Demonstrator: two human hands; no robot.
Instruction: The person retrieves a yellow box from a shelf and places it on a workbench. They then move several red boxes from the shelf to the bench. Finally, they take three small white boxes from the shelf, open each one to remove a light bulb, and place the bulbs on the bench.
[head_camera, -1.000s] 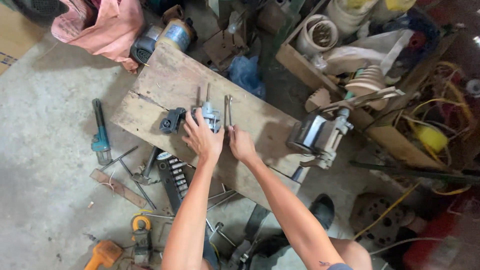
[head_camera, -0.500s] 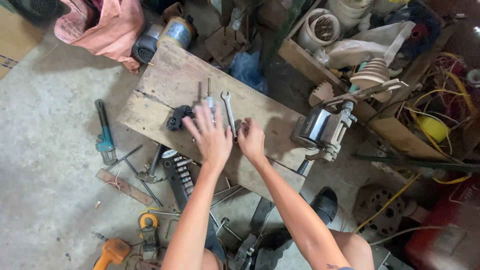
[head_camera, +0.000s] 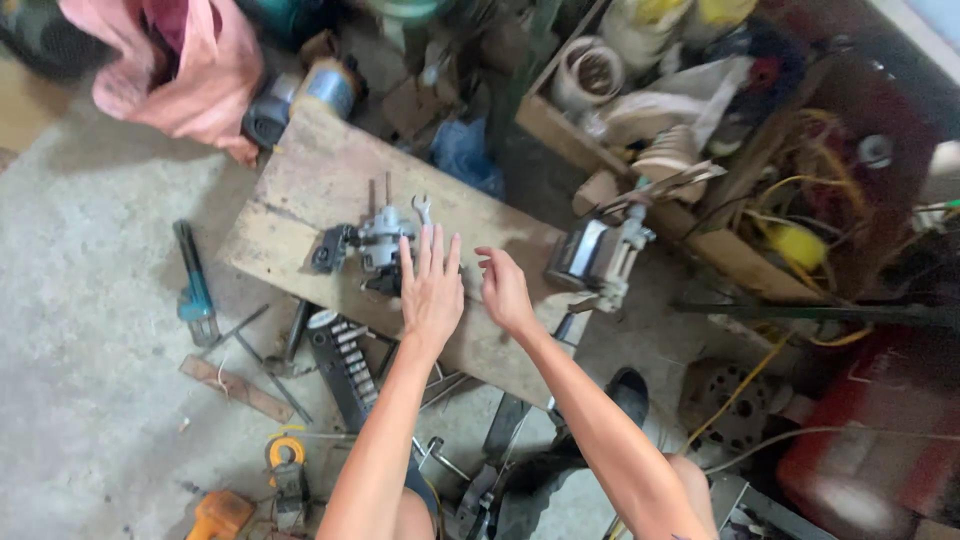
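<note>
1. On the wooden board (head_camera: 330, 180), near its middle, lies a small grey metal assembly (head_camera: 382, 240) with a dark part at its left end and thin rods standing up from it.
2. Just right of the assembly's top lies a spanner (head_camera: 421, 208), its open end pointing away from the person.
3. The left hand (head_camera: 430, 290) hovers just right of the assembly, back of the hand up, fingers straight and spread wide; it holds nothing, and whether the fingertips touch the assembly cannot be told.
4. The right hand (head_camera: 505, 290) is further right of the assembly, over the board, fingers loosely curled and parted, empty.
5. Both forearms reach up from the lower edge of the view, converging toward the assembly.
6. Well right of the assembly, at the board's right end, sits a boxy grey motor unit (head_camera: 597, 255).
7. Below the assembly, off the board on the concrete floor, lies a socket rail (head_camera: 345, 365); far left lies a blue-handled tool (head_camera: 193, 285).
</note>
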